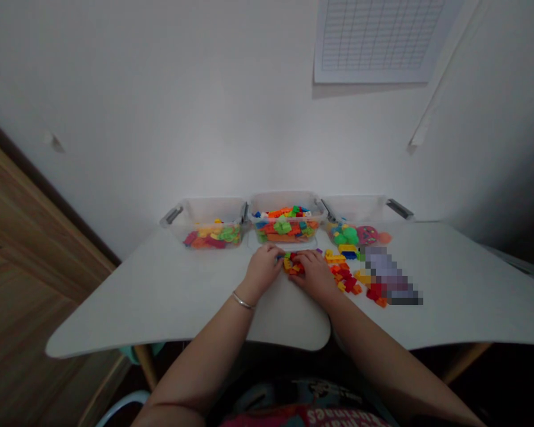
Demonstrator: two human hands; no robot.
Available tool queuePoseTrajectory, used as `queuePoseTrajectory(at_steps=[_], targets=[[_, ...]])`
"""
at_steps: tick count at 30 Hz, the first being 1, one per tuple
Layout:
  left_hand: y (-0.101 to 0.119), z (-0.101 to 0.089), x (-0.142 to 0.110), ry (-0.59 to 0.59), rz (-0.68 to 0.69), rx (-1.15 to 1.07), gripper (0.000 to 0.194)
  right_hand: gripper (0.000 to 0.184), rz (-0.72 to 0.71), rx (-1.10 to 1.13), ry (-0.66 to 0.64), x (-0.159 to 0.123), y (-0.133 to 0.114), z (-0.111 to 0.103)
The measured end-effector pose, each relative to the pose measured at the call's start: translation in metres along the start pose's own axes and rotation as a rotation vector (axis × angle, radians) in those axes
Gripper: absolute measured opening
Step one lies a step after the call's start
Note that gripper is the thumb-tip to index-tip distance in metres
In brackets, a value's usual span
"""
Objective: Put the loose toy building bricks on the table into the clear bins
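Right at mid-frame, the left hand (262, 271) and right hand (312, 275) meet, fingers (301, 257) curled over a small cluster of red and yellow plastic building bricks (293, 264) on the white worktop (182, 290), below 3 clear tubs (286, 200), their exact grip impossible to tell.

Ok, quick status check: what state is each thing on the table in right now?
Left hand: fingers against the brick cluster
Right hand: resting over the brick cluster
Brick cluster: small, between both hands
Middle bin: uncovered, holding many bricks
Far-left bin: uncovered, bricks in the bottom
Loose bricks: scattered right of the hands
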State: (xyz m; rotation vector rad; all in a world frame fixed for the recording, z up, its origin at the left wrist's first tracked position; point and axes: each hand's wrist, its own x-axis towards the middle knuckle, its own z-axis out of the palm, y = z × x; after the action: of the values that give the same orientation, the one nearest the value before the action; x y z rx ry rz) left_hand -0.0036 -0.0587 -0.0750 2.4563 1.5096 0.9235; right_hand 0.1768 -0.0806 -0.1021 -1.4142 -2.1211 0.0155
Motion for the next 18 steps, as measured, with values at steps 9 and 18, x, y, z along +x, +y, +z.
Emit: queuePoseTrajectory(at_steps=[9,18], targets=[[-0.010,-0.005,-0.008,-0.116,-0.010,0.187,0.017,0.035,-0.030,0.023,-0.014,0.000,-0.003,-0.001],[-0.011,-0.010,-0.009,-0.102,-0.080,0.297,0.016,0.038,-0.034,0.051,-0.038,0.000,-0.006,-0.005]])
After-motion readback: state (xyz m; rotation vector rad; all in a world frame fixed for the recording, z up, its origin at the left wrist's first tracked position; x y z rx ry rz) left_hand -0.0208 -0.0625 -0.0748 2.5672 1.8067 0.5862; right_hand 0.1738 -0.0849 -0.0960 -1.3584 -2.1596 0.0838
